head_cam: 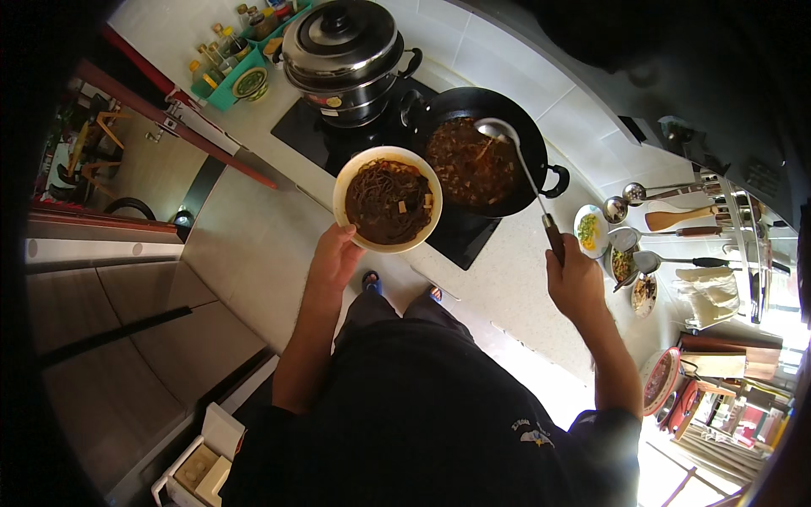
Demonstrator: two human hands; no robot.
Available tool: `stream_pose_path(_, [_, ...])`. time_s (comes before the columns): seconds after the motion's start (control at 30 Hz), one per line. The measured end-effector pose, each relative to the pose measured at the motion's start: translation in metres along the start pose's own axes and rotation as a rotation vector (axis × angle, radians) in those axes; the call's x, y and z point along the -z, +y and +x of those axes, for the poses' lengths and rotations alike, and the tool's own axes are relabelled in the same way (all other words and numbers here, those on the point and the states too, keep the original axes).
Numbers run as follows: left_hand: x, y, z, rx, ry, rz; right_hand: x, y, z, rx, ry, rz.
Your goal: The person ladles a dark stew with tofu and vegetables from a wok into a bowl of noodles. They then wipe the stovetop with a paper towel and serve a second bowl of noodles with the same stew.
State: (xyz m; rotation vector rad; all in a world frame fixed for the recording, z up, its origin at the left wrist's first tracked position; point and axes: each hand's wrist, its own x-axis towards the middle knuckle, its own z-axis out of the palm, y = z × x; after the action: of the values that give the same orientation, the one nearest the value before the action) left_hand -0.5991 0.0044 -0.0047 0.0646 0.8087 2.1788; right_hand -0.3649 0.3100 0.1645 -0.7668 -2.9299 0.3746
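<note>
My left hand [337, 256] grips the near rim of a white bowl [340, 190], its thumb over the edge. Dark noodles in brown broth with a few pale cubes [388, 196] fill the bowl. My right hand [575, 279] is closed around the dark handle of a metal ladle [532, 174]. The ladle's head rests at the surface of a chunky reddish-brown stew [472, 171] inside a black two-handled wok [538, 136]. The wok stands on a black cooktop [466, 244], just right of the bowl. Part of the stew lies under the ladle's head.
A lidded steel steamer pot [345, 70] stands behind the bowl. Teal baskets [231, 92] with bottles are at the back left. Small dishes of chopped food [589, 231] stand right of the wok, beneath hanging utensils [681, 215]. A red-rimmed basin [659, 380] is farther right.
</note>
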Motion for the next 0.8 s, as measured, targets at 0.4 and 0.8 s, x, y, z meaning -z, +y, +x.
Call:
stream_pose_path(0.4, [-0.005, 0.007, 0.015, 0.01, -0.056, -0.037, 0.068, -0.081, -0.023, -0.406, -0.781, 0.991])
stream_pose_path(0.8, [0.001, 0.017, 0.021, -0.004, -0.069, -0.027, 0.043, -0.108, -0.023, -0.036, -0.668, 0.515])
